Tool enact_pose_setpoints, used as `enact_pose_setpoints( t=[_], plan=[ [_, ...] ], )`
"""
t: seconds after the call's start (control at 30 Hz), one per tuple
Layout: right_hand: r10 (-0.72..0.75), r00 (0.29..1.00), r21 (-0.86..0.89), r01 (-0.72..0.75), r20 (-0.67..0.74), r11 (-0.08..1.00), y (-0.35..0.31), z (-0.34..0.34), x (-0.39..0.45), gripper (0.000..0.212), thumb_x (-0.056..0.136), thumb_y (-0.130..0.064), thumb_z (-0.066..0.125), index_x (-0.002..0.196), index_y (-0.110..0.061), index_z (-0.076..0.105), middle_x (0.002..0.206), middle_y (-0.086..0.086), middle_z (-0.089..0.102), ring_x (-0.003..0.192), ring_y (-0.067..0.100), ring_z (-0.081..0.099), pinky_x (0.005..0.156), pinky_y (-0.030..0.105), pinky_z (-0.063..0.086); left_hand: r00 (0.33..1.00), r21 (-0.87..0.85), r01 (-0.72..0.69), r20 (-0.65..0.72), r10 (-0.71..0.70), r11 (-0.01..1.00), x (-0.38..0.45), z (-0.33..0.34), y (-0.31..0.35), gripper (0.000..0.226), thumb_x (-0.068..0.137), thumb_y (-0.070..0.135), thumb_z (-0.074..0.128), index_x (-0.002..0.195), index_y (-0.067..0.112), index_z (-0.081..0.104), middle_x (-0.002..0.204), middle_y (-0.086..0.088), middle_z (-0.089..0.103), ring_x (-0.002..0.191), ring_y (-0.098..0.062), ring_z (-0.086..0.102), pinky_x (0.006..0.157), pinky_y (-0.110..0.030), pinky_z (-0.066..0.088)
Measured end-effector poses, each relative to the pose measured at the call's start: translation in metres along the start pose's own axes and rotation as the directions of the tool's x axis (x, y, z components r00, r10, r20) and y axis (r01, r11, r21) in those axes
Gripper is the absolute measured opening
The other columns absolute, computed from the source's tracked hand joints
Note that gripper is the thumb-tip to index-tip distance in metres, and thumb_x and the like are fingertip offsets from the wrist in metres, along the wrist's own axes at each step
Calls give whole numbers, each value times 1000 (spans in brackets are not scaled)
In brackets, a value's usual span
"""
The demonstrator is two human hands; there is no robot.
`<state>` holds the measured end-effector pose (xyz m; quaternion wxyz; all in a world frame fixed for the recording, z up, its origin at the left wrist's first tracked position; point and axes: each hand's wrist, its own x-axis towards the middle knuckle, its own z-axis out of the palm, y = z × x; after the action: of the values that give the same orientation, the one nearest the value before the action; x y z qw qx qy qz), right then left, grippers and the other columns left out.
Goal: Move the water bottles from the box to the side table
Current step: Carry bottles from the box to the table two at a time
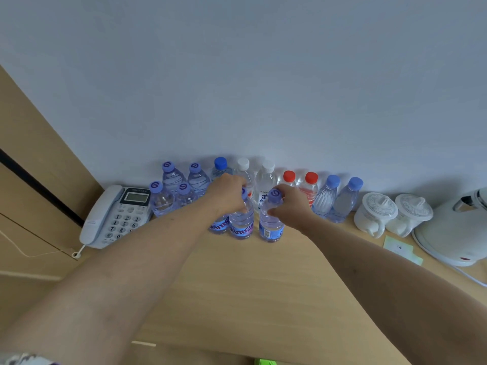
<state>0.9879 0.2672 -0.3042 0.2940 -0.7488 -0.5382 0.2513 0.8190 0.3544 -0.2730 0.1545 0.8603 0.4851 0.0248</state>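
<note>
Bottles stand upright on the side table (237, 285) right of the telephone (116, 214). Left hand (228, 192) grips one bottle (241, 222) by its neck; right hand (291, 206) grips another (271, 219) at its shoulder. Full, they probably feel heavy, their thin walls yielding, so the stiff neck seems the surest hold.

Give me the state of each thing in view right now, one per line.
left hand: grips two bottles by their necks
left-hand bottles: upright, capped, bases at the table
right hand: grips one bottle
right-hand bottle: upright, capped
bottles along the wall: upright, capped
phone: handset on cradle
lidded cups: lids on
kettle: lid state unclear
</note>
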Motion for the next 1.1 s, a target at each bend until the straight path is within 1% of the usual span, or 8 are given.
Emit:
enact_pose_setpoints(
  t=[0.13, 0.2, 0.3, 0.4, 0.53, 0.63, 0.73, 1.1],
  plan=[
    [65, 997, 41, -63, -49, 997, 0, 4, 2, 35, 76, -14, 85, 106, -8, 67, 91, 5, 67, 83, 22, 61, 68, 29, 46, 999, -22, -7, -40, 6, 1000, -8, 7, 0, 40, 77, 10, 72, 64, 23, 36, 66, 4, 42, 57, -13, 39, 47, -27, 24],
    [105, 990, 50, -101, -89, 994, 2, 7, 2, 41, 72, -27, 90, 102, -13, 65, 88, 3, 67, 81, 21, 63, 64, 29, 43, 999, -13, -10, -40, 10, 1000, -9, 7, 1, 42, 77, 11, 73, 64, 24, 35, 67, 4, 40, 59, -17, 41, 47, -27, 22],
    [92, 989, -83, -102, -113, 991, 0, 12, 4, 45, 74, -40, 87, 97, -15, 57, 82, -1, 62, 76, 20, 59, 55, 29, 36, 999, -23, 18, -36, -19, 1000, -9, 5, 1, 41, 77, 22, 81, 71, 19, 41, 75, 1, 44, 73, -25, 47, 53, -29, 28],
    [65, 993, -110, -76, -98, 991, -2, 11, 5, 35, 80, -38, 81, 93, -16, 56, 78, -3, 58, 74, 19, 57, 52, 26, 33, 999, -17, 36, -30, -37, 999, -9, 6, 1, 42, 78, 31, 85, 88, 17, 46, 90, -7, 49, 83, -27, 47, 67, -31, 35],
    [61, 996, -92, -67, -71, 993, -1, 4, 5, 28, 80, -36, 80, 93, -15, 67, 79, 0, 64, 75, 19, 61, 57, 26, 38, 999, -22, 35, -38, -36, 999, -8, 8, 2, 39, 78, 30, 86, 90, 16, 52, 91, -7, 49, 86, -28, 50, 69, -32, 36],
    [106, 991, -104, -115, -88, 988, -3, 5, 6, 32, 78, -42, 81, 79, -19, 60, 68, -5, 56, 63, 11, 52, 50, 25, 31, 998, -9, 41, -37, -42, 999, -8, 9, 1, 41, 78, 34, 86, 100, 13, 58, 95, -8, 50, 89, -29, 50, 71, -32, 37],
    [105, 988, -146, -122, -116, 982, -5, 9, 7, 38, 81, -42, 79, 73, -22, 48, 68, -4, 52, 65, 15, 51, 49, 25, 27, 998, -13, 49, -43, -49, 999, -8, 10, 1, 43, 78, 37, 85, 101, 14, 57, 97, -9, 52, 89, -27, 48, 72, -32, 37],
    [114, 974, -113, -138, -198, 984, -7, 23, 11, 39, 85, -47, 77, 86, -15, 54, 74, 0, 56, 71, 21, 54, 50, 27, 28, 992, -3, 110, -59, -110, 994, -5, 13, 6, 50, 78, 42, 87, 105, 11, 58, 106, -14, 62, 98, -32, 61, 72, -34, 41]
  ],
)
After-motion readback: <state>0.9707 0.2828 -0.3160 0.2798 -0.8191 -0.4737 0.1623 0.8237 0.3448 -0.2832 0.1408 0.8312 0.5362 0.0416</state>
